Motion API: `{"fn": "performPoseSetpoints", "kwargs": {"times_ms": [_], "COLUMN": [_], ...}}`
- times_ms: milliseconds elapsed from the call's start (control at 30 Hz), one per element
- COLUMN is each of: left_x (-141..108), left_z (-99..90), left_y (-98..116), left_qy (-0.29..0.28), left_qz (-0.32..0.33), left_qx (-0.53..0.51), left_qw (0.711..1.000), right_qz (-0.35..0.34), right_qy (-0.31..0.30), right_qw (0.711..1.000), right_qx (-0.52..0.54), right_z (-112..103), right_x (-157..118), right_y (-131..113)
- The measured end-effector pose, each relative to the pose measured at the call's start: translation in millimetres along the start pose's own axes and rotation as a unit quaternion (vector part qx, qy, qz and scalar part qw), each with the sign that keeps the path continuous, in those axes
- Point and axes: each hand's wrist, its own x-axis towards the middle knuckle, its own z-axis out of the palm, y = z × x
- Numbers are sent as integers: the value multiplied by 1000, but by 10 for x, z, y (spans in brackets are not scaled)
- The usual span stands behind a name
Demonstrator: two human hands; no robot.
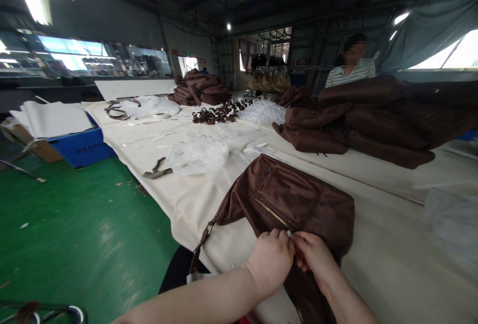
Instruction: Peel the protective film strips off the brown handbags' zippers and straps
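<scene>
just under the fingers of both hands lies a dark brown, soft, leather-like shoulder bag, flat on a long table covered in cream sheeting. left hand: back of hand upward, fingers curled inward and pressed together; what they grip, if anything, is hidden, cannot tell. right hand: thumb and forefinger drawn close together beside the left hand's knuckles, other fingers bent below; cannot tell exactly what they pinch. at the meeting point of the fingertips, a tiny white piece shows; its kind is unclear.

just beyond the fingers, a slanting brass-coloured metal zip runs across the bag, its near end close to the fingertips. left of the fingers, a narrow brown strap with a brass-coloured buckle reaches the table edge.

farther off, ahead and left of the fingers: a crumpled clear plastic bag, with a grey bent strip beside it. well ahead: a heap of small brown strap pieces with white bits among them, a rounded pile of brown bags behind. ahead and right: a large stack of dark brown bags; behind it, a person in a striped shirt.
</scene>
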Motion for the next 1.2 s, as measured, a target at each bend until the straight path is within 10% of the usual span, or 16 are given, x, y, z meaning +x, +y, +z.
{"fn": "performPoseSetpoints", "kwargs": {"times_ms": [233,333,433,600,833,933,1033,1200], "left_x": [-71,4,133,206,209,185,166,172], "left_z": [44,-119,-236,-20,283,256,234,238], "left_y": [-18,-123,-261,-302,-365,-396,-384,-372], "left_qy": [-5,11,-19,-186,-93,-98,-91,-69], "left_qz": [65,-45,-196,-167,-143,-138,-148,-150], "left_qx": [3,-138,-355,-592,-512,-532,-547,-532], "left_qw": [998,989,914,766,842,830,819,830], "right_qz": [-2,-23,-44,-64,-54,-126,-134,52], "right_qy": [-2,-6,-25,6,79,214,439,589], "right_qw": [1000,999,999,997,988,944,824,706], "right_qx": [-11,-36,-17,-35,-125,-217,-332,-389], "right_z": [16,3,-24,17,-35,-402,-1130,-2231], "right_x": [6,32,49,-30,-589,-1237,-1929,-2773], "right_y": [24,51,28,-113,-268,-299,-273,43]}}
